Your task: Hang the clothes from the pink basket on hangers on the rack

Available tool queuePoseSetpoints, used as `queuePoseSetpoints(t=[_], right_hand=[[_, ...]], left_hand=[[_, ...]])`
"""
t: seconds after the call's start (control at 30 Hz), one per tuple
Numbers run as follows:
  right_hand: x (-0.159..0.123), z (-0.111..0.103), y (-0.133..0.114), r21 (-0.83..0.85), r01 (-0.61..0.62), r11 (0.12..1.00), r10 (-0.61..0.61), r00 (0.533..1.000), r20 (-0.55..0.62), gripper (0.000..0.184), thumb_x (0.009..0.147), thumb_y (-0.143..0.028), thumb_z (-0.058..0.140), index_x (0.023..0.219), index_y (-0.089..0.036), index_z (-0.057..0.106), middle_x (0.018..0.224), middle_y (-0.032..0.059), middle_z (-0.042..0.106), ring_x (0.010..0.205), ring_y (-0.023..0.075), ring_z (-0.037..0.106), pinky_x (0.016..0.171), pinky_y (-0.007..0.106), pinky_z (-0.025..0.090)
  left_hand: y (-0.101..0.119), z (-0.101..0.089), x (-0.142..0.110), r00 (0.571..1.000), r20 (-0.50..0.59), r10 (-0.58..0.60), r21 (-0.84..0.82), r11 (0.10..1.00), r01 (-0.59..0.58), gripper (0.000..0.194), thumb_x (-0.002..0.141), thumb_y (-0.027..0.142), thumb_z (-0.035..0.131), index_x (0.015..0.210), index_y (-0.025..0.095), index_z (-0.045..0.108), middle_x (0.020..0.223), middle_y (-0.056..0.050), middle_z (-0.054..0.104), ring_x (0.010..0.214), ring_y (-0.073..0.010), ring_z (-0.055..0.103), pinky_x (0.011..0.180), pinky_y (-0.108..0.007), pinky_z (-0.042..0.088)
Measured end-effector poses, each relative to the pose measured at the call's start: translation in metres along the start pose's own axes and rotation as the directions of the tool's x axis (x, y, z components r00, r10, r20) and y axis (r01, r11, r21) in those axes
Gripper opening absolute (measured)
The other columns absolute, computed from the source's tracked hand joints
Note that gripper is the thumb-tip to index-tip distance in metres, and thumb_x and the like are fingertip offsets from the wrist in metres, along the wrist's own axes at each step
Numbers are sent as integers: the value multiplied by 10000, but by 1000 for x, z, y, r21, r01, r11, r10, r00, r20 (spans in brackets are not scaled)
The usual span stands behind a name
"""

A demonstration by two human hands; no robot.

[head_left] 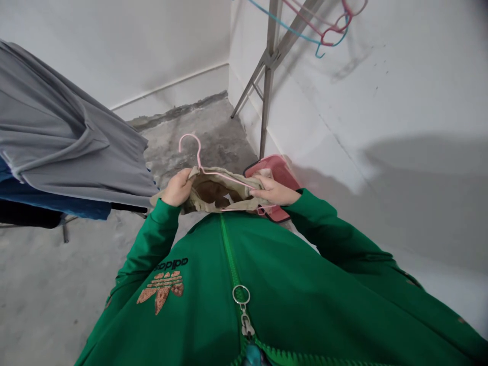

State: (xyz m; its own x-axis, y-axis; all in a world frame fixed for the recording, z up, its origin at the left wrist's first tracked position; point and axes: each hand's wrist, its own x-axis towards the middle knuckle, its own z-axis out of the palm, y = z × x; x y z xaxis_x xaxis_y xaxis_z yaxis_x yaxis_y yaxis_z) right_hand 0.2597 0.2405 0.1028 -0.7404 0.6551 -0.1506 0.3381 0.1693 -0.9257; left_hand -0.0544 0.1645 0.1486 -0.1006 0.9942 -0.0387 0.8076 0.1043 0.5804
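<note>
A beige garment [215, 195] is held in front of my chest, with a pink wire hanger [198, 155] partly inside it, hook pointing up. My left hand [177, 188] is closed on the garment's left edge. My right hand [272, 192] grips its right edge together with the hanger's arm. Both sleeves are green.
A red plastic basket [282, 170] sits on the concrete floor just beyond my right hand, against the white wall. A metal rack leg [267, 76] stands in the corner with pink and blue hangers [328, 30] on top. Grey and blue clothes [57, 147] hang at left.
</note>
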Motion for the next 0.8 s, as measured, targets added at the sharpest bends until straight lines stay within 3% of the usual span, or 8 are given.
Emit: queuePoseSetpoints(t=[0.07, 0.17, 0.37, 0.5, 0.6, 0.67, 0.73, 0.8], right_hand=[[9, 4, 1, 42, 4, 999, -5, 1000, 26, 416, 765, -573, 651, 849, -186, 524, 801, 15, 576, 770, 174, 559, 739, 337, 500], [19, 2, 5, 277, -19, 961, 22, 1000, -7, 449, 685, -532, 747, 867, -185, 528, 829, 9, 601, 773, 154, 561, 730, 309, 497], [36, -3, 22, 717, -108, 689, 260, 960, -105, 440, 583, -411, 835, 823, -173, 553, 699, -18, 590, 627, 117, 538, 564, 256, 458], [54, 3, 34, 735, -89, 672, 442, 845, -301, 358, 613, -273, 809, 662, -184, 466, 575, -58, 502, 552, 84, 475, 519, 227, 399], [64, 10, 36, 645, -29, 764, 456, 732, -506, 319, 648, -215, 754, 652, -190, 436, 565, -77, 452, 552, 75, 453, 513, 209, 373], [67, 14, 34, 631, -2, 776, 453, 698, -555, 282, 675, -207, 724, 690, -191, 443, 595, -77, 465, 574, 76, 472, 537, 208, 398], [67, 14, 31, 682, -35, 730, 490, 723, -487, 264, 701, -201, 700, 726, -196, 438, 614, -72, 492, 571, 80, 493, 548, 219, 427], [66, 9, 29, 731, -141, 668, 524, 786, -328, 251, 708, -181, 687, 736, -200, 439, 594, -65, 509, 541, 92, 505, 533, 237, 441]], left_hand=[[7, 1, 3, 999, -24, 33, 52, 998, -32, 308, 882, 339, 414, 1002, 160, 635, 983, -110, 675, 962, -248, 621, 855, -336, 470], [10, -2, 3, 996, -76, 37, 93, 995, -30, 265, 874, 308, 433, 995, 167, 620, 920, -90, 667, 895, -233, 618, 798, -314, 465], [3, -12, -1, 979, -185, -86, 5, 996, 89, 182, 837, 318, 503, 831, 182, 624, 696, -6, 611, 715, -169, 574, 679, -250, 442], [6, -7, 1, 977, -169, -127, -105, 988, 111, 212, 774, 318, 581, 867, 162, 689, 771, -16, 682, 787, -183, 619, 752, -265, 475], [9, 1, 5, 980, -142, -138, -192, 975, 110, 235, 737, 331, 621, 867, 156, 707, 818, -22, 710, 835, -198, 637, 806, -283, 495], [9, 5, 7, 988, -107, -113, -228, 970, 86, 239, 741, 360, 610, 830, 156, 698, 803, -23, 703, 825, -192, 632, 797, -281, 502], [5, 9, 7, 994, -73, -82, -258, 964, 60, 271, 758, 412, 588, 790, 158, 676, 760, -22, 680, 791, -179, 619, 758, -271, 505], [-2, 10, 7, 995, -44, -88, -313, 947, 70, 333, 761, 488, 577, 772, 164, 653, 710, -17, 644, 739, -164, 600, 695, -260, 502]])
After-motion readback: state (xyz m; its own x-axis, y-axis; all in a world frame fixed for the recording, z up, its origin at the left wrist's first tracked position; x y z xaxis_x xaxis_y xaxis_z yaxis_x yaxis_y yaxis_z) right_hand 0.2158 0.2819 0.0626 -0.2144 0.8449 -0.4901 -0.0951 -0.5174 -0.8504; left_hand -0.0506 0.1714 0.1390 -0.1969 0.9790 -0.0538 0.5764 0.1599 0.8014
